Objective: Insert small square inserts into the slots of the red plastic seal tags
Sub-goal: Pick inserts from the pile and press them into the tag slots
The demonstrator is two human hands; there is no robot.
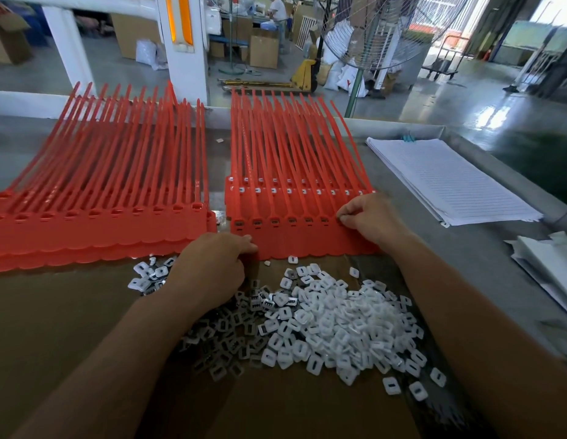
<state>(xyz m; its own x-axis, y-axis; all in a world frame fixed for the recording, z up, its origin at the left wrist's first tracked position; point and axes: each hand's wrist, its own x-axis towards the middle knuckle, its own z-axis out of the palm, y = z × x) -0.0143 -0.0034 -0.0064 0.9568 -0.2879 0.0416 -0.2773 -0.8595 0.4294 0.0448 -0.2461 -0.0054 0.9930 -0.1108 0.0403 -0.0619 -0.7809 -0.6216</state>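
Two bare forearms reach away from the camera over a loose heap of white square inserts (323, 327), which lies on a brown cardboard sheet (69, 327) spread on the counter (466, 264). A smaller scatter of inserts sits just left of the left hand (212, 267).

Beyond the heap lies a joined sheet of red seal tags (291, 239), heads toward the near side and long tails fanning to the far side. Six slots in its nearest row, counted from the left, already hold inserts, and the rows of tags beneath, showing farther back, carry white inserts too.

That left hand is clenched over the sheet's near left corner, fingers curled down on the edge and gripping it. The right hand (367, 217) rests on the sheet's right part, thumb and forefinger pinched together at the next slot in the row; I cannot tell what they hold.

To the left lies a second stack of tags (95, 229) with open slots. At far right sits a pile of lined paper (450, 179).
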